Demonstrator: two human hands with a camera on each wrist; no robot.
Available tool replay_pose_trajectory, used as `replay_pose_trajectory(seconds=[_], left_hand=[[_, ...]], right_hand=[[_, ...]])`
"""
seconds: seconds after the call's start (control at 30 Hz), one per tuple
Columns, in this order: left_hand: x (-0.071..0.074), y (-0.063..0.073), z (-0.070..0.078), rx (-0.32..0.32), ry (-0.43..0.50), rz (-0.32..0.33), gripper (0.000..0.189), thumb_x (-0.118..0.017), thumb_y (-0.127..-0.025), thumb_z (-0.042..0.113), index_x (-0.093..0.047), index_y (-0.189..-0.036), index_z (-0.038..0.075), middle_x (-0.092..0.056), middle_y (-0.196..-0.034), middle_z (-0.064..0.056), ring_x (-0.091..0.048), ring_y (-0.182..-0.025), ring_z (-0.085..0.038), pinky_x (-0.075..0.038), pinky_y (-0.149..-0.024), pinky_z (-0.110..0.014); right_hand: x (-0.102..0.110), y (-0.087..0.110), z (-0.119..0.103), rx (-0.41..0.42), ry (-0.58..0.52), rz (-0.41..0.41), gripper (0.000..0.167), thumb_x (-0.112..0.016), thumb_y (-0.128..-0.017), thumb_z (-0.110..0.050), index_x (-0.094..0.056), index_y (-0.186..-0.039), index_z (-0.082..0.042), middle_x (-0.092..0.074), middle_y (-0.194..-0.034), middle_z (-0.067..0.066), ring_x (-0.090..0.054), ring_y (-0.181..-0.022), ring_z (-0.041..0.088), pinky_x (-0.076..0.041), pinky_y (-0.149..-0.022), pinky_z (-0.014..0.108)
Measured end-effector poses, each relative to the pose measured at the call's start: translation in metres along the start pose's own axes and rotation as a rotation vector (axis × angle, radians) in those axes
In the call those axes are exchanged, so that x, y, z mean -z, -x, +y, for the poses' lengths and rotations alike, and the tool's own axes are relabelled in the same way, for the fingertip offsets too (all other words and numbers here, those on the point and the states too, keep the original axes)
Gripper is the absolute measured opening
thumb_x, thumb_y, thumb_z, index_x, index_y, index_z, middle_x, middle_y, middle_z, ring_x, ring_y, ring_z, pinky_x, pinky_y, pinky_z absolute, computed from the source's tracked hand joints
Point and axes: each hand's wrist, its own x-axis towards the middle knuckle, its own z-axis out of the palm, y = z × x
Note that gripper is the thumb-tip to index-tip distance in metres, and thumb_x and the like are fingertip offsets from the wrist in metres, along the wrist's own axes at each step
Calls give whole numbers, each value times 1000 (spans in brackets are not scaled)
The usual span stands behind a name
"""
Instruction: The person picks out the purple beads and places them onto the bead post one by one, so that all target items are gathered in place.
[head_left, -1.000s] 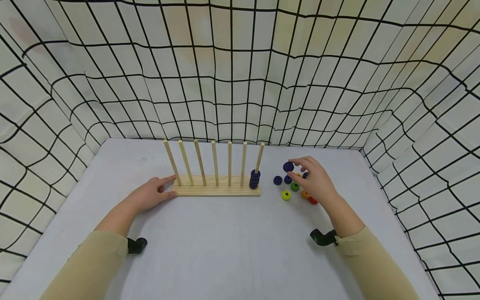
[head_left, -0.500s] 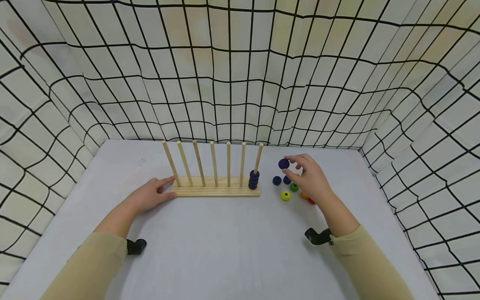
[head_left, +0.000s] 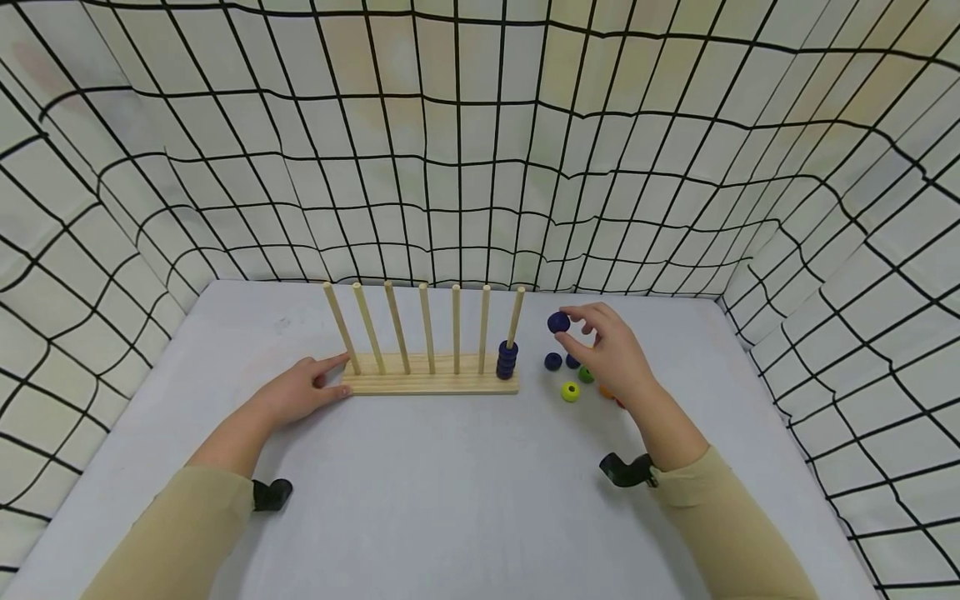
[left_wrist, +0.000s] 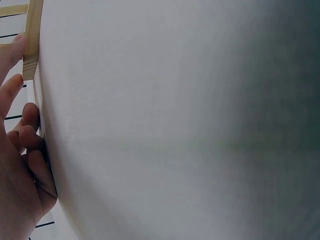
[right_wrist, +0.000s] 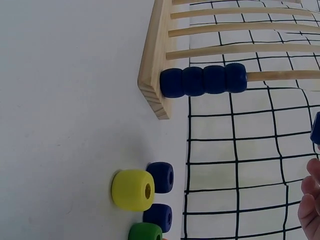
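Observation:
A wooden peg rack (head_left: 431, 383) with a row of upright pegs stands on the table. Several dark blue beads (head_left: 507, 360) are stacked on its rightmost peg, seen sideways in the right wrist view. At the rack's left end my left hand (head_left: 296, 390) holds the base, index finger toward the back and thumb at the front corner. My right hand (head_left: 617, 354) pinches a blue bead (head_left: 558, 322) between thumb and fingertips, raised to the right of the stacked peg. That bead (right_wrist: 316, 129) shows only at the edge of the right wrist view.
Right of the rack lie loose beads: a yellow-green bead (head_left: 570, 392), blue beads (head_left: 552, 362), a green bead (head_left: 586, 374) and an orange one (head_left: 605, 391), partly hidden under my right hand. Black netting (head_left: 480, 175) over white walls surrounds the white table (head_left: 420, 500) at the back and sides.
My right hand has carried the pinched blue bead leftward and slightly up, away from the loose beads and closer to the stacked peg. My left hand has stayed at the rack's end.

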Motion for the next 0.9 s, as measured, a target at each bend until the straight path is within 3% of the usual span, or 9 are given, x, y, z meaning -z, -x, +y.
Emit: replay_pose_trajectory(seconds=[0.23,0.5,0.9], left_hand=[[0,0,-1,6,-2,5,78,-62,-93,55,-37,-154,14,-41,-88,-7,-41,-74,-20,-32,-67,-37],[0,-1,-2,10,4,1,78,-62,-93,56,-37,-154,15,-40,-89,-7,-40,-74,-20,-32,-67,-37],[0,-1,0,7,1,2,78,-63,-93,55,-38,-154,13,-41,-89,-7,-41,-75,-20,-32,-67,-37]], right_hand=[[2,-4,-6,-1,-15,9,44,-70,-94,-34,-62,-134,-18,-58,-121,7,-50,-90,20,-45,-75,36],[5,-8,-17,8,-38,44,44,-70,-94,-33,-61,-135,-20,-55,-117,2,-48,-83,20,-44,-70,35],[11,-14,-32,44,-57,98,42,-70,-95,-30,-62,-133,-16,-57,-117,4,-49,-82,22,-44,-69,35]])
